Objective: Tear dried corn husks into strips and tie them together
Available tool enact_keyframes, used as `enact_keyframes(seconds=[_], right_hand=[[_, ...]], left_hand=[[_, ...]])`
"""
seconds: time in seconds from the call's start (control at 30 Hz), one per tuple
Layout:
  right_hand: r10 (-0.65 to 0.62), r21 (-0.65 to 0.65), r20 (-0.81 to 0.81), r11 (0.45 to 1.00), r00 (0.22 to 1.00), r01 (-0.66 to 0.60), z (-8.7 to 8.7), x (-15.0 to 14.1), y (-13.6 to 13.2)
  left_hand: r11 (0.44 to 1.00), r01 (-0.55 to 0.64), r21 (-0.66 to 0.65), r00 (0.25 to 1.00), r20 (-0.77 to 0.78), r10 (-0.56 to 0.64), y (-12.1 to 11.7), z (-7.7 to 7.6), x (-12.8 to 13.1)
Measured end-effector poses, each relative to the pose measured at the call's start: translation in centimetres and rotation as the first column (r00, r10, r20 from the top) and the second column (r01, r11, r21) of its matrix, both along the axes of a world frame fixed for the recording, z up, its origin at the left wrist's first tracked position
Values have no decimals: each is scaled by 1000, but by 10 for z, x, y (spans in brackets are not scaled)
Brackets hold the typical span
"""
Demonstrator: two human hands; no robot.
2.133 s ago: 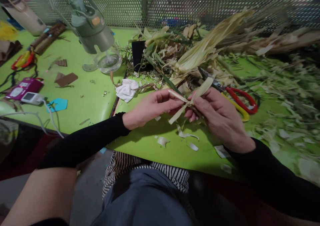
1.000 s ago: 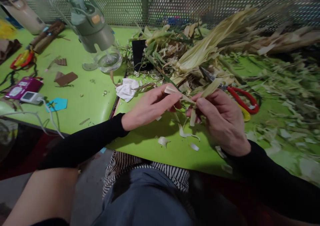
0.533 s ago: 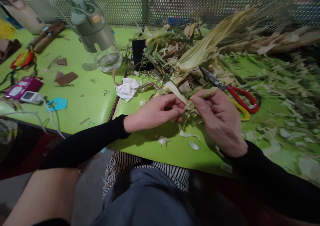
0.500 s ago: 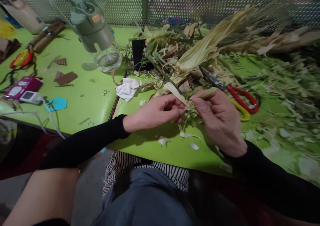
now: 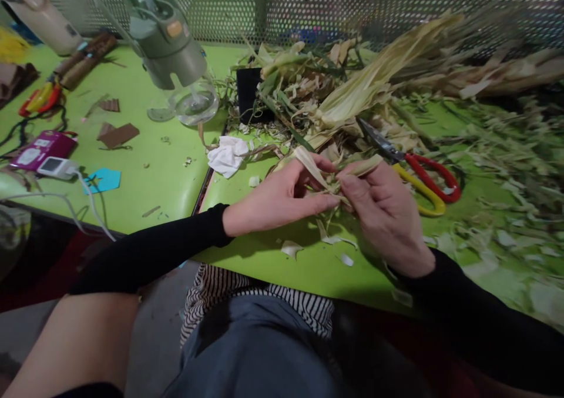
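Note:
Both hands meet over the near edge of a green table (image 5: 273, 263), working pale leaf strips (image 5: 312, 164) that cross between them. My left hand (image 5: 282, 198) pinches one strip between thumb and fingers, forefinger stretched towards the right hand. My right hand (image 5: 388, 216) is closed on the other strip's end (image 5: 365, 164), its thumb on top. Both arms wear black sleeves. Small leaf scraps (image 5: 291, 248) lie on the table just below the hands.
A heap of dried and green leaves (image 5: 352, 92) fills the table behind the hands. Red and yellow scissors (image 5: 418, 174) lie to the right. A crumpled white tissue (image 5: 227, 154), a small fan on a clear base (image 5: 176, 51), a black cup (image 5: 247, 95) and a purple device (image 5: 42, 148) sit leftwards.
The strips were first crossed and held apart, then my hands drew together and folded them. My left forefinger now stretches out under the crossing. The view has shifted slightly.

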State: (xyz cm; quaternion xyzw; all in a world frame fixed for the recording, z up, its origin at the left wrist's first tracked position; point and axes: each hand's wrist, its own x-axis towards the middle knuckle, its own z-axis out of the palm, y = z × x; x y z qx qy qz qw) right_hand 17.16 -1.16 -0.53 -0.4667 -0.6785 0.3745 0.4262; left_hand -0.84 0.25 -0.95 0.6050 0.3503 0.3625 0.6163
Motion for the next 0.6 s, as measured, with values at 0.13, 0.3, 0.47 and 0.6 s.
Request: enact_keyframes(seconds=[0.13,0.3,0.47,0.6], right_hand=[[-16,13,-3,1000,1000,16,-1,0,-2],[-75,178,170,983,983,44,4,5,-2],[-101,121,181,989,978,80,9,7,-4],[-144,41,153,989,978,140,9,9,-1]], left_hand=[[1000,22,13,1000,12,-23,0,0,1],[998,41,-39,999,-4,-41,-2,1,2],[996,36,-86,999,-18,-38,-7,2,3],[988,73,-134,996,51,-67,-9,0,4]])
